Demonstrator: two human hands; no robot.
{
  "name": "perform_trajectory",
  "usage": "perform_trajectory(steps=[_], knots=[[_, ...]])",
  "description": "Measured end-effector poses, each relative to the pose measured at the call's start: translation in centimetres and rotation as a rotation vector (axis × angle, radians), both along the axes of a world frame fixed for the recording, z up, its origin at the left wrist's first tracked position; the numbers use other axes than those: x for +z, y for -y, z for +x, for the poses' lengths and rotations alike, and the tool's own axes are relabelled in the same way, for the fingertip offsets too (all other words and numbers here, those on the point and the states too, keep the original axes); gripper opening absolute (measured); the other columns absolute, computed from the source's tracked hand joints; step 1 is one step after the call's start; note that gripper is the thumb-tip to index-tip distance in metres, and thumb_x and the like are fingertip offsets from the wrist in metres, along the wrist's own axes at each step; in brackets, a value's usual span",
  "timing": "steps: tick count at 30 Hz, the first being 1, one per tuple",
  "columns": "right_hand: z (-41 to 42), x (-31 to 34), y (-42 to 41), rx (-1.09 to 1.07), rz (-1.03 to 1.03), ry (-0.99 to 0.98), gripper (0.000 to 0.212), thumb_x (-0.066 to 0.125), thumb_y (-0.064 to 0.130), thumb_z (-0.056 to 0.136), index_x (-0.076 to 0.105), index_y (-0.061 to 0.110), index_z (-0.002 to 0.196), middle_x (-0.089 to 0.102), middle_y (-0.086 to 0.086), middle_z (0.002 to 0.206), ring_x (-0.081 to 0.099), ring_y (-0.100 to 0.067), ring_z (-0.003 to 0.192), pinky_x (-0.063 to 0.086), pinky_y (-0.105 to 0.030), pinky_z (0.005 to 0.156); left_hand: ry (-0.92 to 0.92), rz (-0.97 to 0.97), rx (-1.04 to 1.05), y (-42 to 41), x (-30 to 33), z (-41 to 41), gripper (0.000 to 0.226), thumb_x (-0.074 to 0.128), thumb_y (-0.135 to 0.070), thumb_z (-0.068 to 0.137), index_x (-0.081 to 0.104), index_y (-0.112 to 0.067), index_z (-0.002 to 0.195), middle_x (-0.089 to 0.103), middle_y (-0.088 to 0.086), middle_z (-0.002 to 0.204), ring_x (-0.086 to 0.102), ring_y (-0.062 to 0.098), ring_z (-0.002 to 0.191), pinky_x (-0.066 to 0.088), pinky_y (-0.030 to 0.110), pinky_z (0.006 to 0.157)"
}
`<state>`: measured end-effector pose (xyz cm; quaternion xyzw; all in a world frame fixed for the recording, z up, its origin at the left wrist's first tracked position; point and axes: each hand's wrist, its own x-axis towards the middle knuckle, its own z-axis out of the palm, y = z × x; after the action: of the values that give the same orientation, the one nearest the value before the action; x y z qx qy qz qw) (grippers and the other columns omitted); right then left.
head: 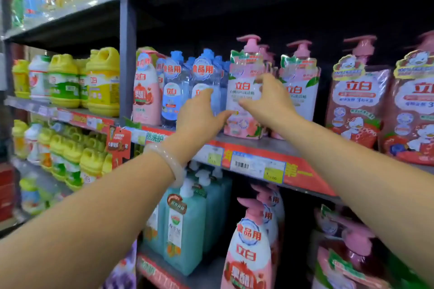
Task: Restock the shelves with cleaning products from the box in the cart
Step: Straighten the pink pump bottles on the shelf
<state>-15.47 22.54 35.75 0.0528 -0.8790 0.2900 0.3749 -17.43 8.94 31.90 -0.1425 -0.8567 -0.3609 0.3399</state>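
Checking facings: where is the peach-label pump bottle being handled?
Head view, centre: the pink-pump peach-label bottle stands on the middle shelf, between blue-capped clear bottles and an identical bottle.

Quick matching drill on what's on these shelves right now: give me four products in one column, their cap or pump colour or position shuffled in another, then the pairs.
1. peach pump bottle
2. clear bottles
3. yellow jugs
4. teal pump bottles

A. left bay, middle shelf
B. blue caps
C. shelf below the hands
D. between left hand and right hand

Pairs: 1-D, 2-B, 3-A, 4-C
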Motion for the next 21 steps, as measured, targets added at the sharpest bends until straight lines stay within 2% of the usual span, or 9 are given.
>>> perform_trajectory(steps=[2, 5, 8, 9, 11, 14, 17, 19, 21], knots=[[1.5, -1.2, 2.0, 0.088, 0.101, -0.072, 0.055, 0.065, 0.025, 0.085, 0.042, 0.007, 0.132, 0.046, -0.011, 0.134, 0.047, -0.023, 0.119, 0.036, -0.024, 0.086, -0.025, -0.013, 0.057, 1.7, -1.6, 1.8, 0.067, 0.065, -0.042, 0.084, 0.041, -0.008, 0.137, 0.054, 0.012, 0.132, 0.051, 0.028, 0.121, 0.041, 0.037, 0.097], [3.2, -5.7, 5.6, 0.22, 0.238, -0.016, 0.054, 0.062, 0.028, 0.085, 0.044, 0.006, 0.131, 0.05, -0.011, 0.133, 0.048, -0.022, 0.119, 0.036, -0.026, 0.092, 0.03, -0.063, 0.212, 4.8, -5.7, 4.0, 0.065, 0.063, -0.045, 0.084, 0.045, -0.005, 0.131, 0.054, 0.012, 0.131, 0.051, 0.023, 0.119, 0.037, 0.032, 0.091], [4.0, -12.3, 7.9, 0.412, 0.321, 0.211, 0.057, 0.065, 0.032, 0.083, 0.046, 0.004, 0.129, 0.053, -0.014, 0.13, 0.053, -0.023, 0.109, 0.043, -0.029, 0.082, 0.169, -0.115, 0.303, 7.7, -11.8, 6.2, 0.061, 0.066, -0.048, 0.074, 0.053, -0.009, 0.12, 0.061, 0.009, 0.116, 0.057, 0.024, 0.112, 0.042, 0.033, 0.086], [4.1, -15.2, 8.3, 0.465, 0.357, 0.315, 0.057, 0.065, 0.032, 0.084, 0.047, 0.0, 0.128, 0.054, -0.018, 0.129, 0.054, -0.027, 0.11, 0.044, -0.034, 0.084, 0.245, -0.111, 0.324, 8.5, -14.4, 7.0, 0.055, 0.068, -0.045, 0.074, 0.054, -0.011, 0.115, 0.061, 0.009, 0.111, 0.057, 0.026, 0.11, 0.042, 0.034, 0.084], [4.4, -21.1, 9.0, 0.557, 0.404, 0.527, 0.055, 0.066, 0.028, 0.085, 0.049, -0.004, 0.126, 0.055, -0.022, 0.126, 0.053, -0.032, 0.114, 0.041, -0.038, 0.091, 0.404, -0.066, 0.364, 9.6, -19.6, 9.1, 0.058, 0.071, -0.039, 0.077, 0.052, -0.008, 0.122, 0.061, 0.011, 0.117, 0.056, 0.027, 0.111, 0.041, 0.033, 0.087], [5.2, -30.7, 9.0, 0.668, 0.417, 0.779, 0.062, 0.075, 0.028, 0.077, 0.046, 0.0, 0.125, 0.055, -0.012, 0.118, 0.053, -0.028, 0.114, 0.042, -0.033, 0.091, 0.554, 0.093, 0.418, 9.4, -27.3, 13.5, 0.06, 0.073, -0.036, 0.078, 0.051, -0.009, 0.126, 0.061, 0.011, 0.117, 0.058, 0.028, 0.11, 0.045, 0.033, 0.09], [7.1, -39.7, 7.6, 0.678, 0.402, 1.015, 0.08, 0.083, 0.036, 0.067, 0.043, 0.002, 0.127, 0.055, -0.016, 0.122, 0.054, -0.03, 0.114, 0.044, -0.037, 0.094, 0.653, 0.303, 0.432, 7.9, -34.9, 18.8, 0.056, 0.078, -0.026, 0.074, 0.054, -0.01, 0.123, 0.062, 0.004, 0.106, 0.063, 0.021, 0.094, 0.048, 0.021, 0.081], [8.9, -44.5, 6.4, 0.712, 0.424, 1.129, 0.069, 0.084, 0.036, 0.065, 0.049, 0.007, 0.116, 0.055, -0.014, 0.111, 0.053, -0.027, 0.11, 0.043, -0.033, 0.09, 0.758, 0.345, 0.449, 6.7, -39.6, 21.7, 0.058, 0.081, -0.027, 0.071, 0.056, -0.012, 0.121, 0.063, 0.002, 0.11, 0.061, 0.018, 0.101, 0.041, 0.018, 0.08], [10.4, -47.7, 5.7, 0.75, 0.414, 1.1, 0.055, 0.083, 0.029, 0.066, 0.051, 0.012, 0.107, 0.042, -0.011, 0.109, 0.045, -0.025, 0.11, 0.041, -0.031, 0.094, 0.863, 0.374, 0.489, 5.8, -43.4, 23.2, 0.061, 0.082, -0.031, 0.068, 0.055, -0.012, 0.118, 0.059, 0.001, 0.11, 0.054, 0.015, 0.105, 0.035, 0.017, 0.079]])
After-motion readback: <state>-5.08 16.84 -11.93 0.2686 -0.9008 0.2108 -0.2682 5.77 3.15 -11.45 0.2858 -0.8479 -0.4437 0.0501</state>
